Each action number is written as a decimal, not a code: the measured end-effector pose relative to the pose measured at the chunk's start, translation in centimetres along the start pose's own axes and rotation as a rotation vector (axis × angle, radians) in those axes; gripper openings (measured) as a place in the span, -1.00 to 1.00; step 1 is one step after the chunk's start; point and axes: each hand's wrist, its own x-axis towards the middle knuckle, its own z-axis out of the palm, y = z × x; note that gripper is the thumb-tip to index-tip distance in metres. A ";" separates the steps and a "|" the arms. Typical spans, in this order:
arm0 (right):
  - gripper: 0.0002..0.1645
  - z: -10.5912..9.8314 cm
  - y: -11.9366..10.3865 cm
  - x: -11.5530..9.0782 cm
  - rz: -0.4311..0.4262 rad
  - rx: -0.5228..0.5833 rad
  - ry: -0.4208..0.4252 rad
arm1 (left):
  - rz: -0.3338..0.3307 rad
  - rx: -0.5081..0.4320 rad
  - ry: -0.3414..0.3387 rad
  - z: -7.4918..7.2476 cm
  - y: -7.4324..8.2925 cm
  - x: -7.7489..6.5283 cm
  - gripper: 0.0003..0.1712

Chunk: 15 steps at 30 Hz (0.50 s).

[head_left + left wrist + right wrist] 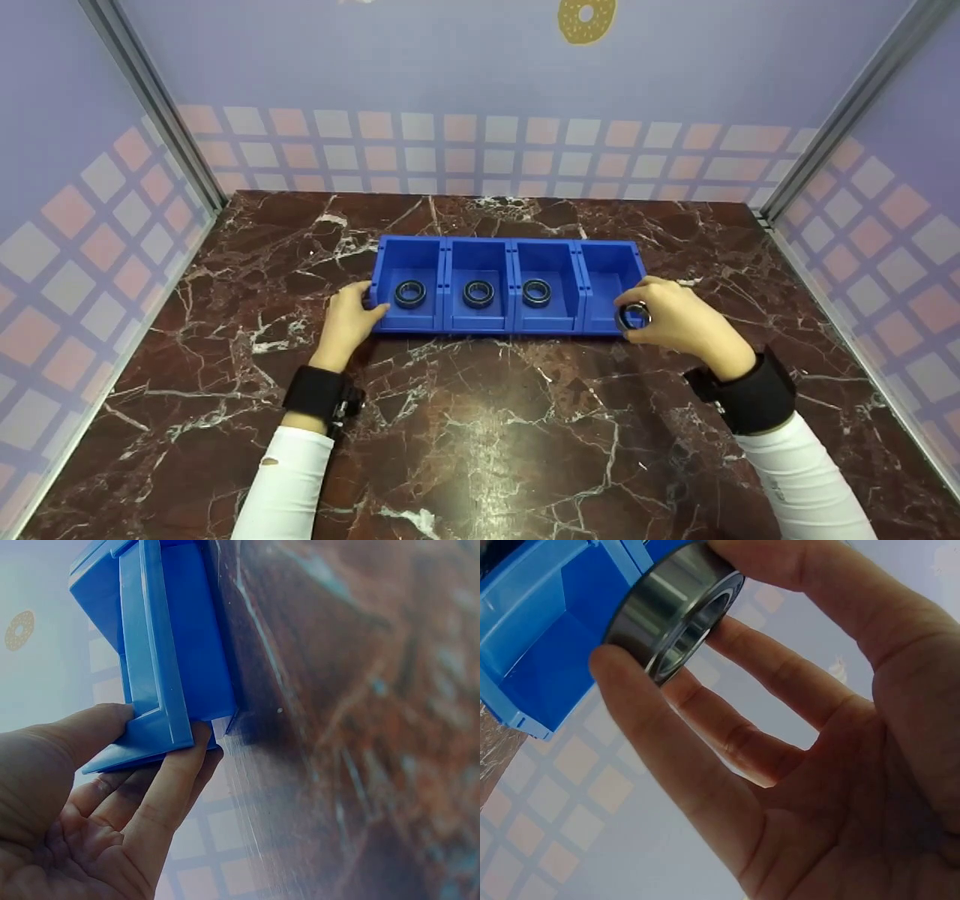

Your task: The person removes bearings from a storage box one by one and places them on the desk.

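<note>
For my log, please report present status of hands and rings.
Left hand grips left end of blue bin. Right hand pinches metal ring, near rightmost compartment. Other three compartments: one ring each. No obstruction visible.

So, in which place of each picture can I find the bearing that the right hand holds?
Head: the bearing, right of centre, slightly below mid-height, in the right hand.
Left wrist: not in it.
Right wrist: at the top, left of centre.
Shared landmark: the blue bins, partly or wholly visible in all three.

Shiny metal bearing (pixel 665 603), smooth plastic bins (pixel 480 325)
</note>
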 end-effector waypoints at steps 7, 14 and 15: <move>-0.54 0.8 -0.1 -0.9 0.001 0.013 -0.008 | -0.002 -0.006 -0.002 0.0 0.0 0.0 -0.39; -0.54 1.9 -0.3 -1.8 -0.008 0.025 -0.031 | 0.001 -0.003 0.007 -0.1 0.0 0.0 -0.39; -0.54 2.1 -0.3 -1.9 -0.006 0.027 -0.036 | 0.002 -0.001 0.008 -0.1 0.0 0.0 -0.39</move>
